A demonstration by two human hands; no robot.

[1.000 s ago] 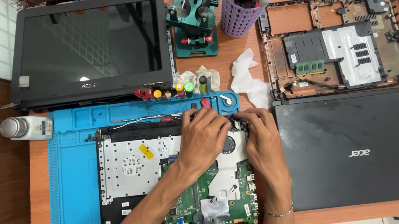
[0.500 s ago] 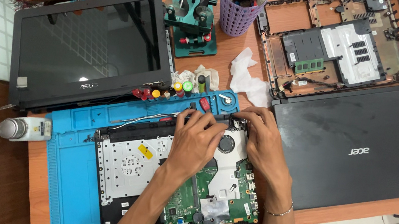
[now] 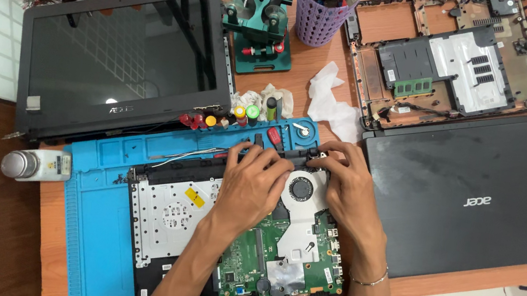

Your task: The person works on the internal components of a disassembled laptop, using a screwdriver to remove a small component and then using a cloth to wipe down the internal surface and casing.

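Left hand [image 3: 252,184] is pressing down, fingers curled, on the upper edge of the opened laptop base [image 3: 223,244] at lower centre of the frame; whether it is pinching anything cannot be told. Right hand [image 3: 346,189] is gripping a small black hinge piece [image 3: 306,155] at the base's upper right corner, thumb and forefinger closed around it. Just beneath both hands, the round cooling fan [image 3: 302,188] and the green motherboard [image 3: 276,258] are lying exposed, with the silver keyboard backing plate [image 3: 173,214] to the left.

The step in hand appears to be work on the hinge area of the base, either freeing or seating the bracket. The next move would seem to call for a steady hold on the chassis by one hand while the other shifts the bracket without dragging the thin white cables [image 3: 188,154] running leftward.

The base is resting on a blue work mat [image 3: 92,214]. Small coloured screwdriver bits [image 3: 241,114] are standing along the mat's upper edge. A detached screen panel [image 3: 122,58] is occupying the upper left, a stripped bottom cover [image 3: 452,57] the upper right, a closed black laptop [image 3: 474,196] the right, and a purple tool cup [image 3: 322,13] the top centre.
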